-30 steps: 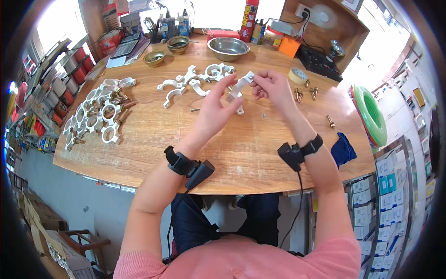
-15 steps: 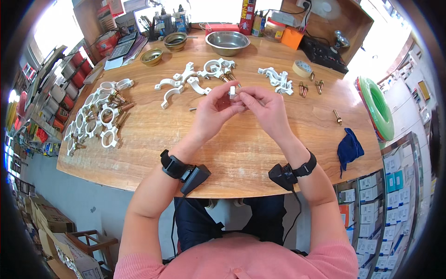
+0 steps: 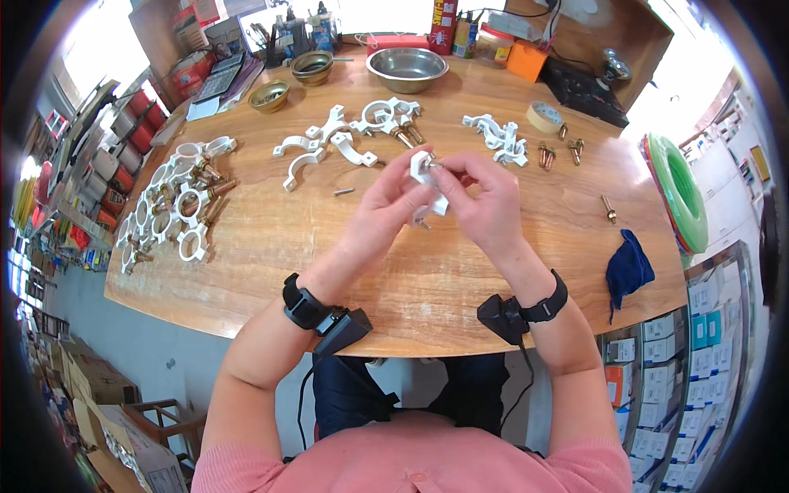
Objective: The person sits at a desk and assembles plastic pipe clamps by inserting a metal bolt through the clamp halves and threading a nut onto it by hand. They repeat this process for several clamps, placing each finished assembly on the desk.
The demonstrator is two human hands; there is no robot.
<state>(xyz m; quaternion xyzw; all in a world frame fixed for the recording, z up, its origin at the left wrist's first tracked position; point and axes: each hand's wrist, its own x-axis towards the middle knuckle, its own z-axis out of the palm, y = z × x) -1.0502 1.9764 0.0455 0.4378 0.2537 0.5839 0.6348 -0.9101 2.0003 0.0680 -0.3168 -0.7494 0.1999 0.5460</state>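
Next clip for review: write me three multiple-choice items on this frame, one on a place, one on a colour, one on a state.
1. Where does the blue cloth lie?
A. on the wooden table's right part, near the edge
B. inside the steel bowl
C. under the left wrist

2. What colour is the pipe clamp held between the hands?
A. black
B. white
C. green

3. What is the state of the steel bowl at the far side of the table?
A. upside down
B. filled with clamps
C. upright, nothing visible inside

Answers:
1. A, the cloth lies crumpled beside the person's right forearm, near the table edge.
2. B, the piece gripped by the left hand and right hand is white, like the loose clamps beyond.
3. C, its open side faces up and shows only bare metal.
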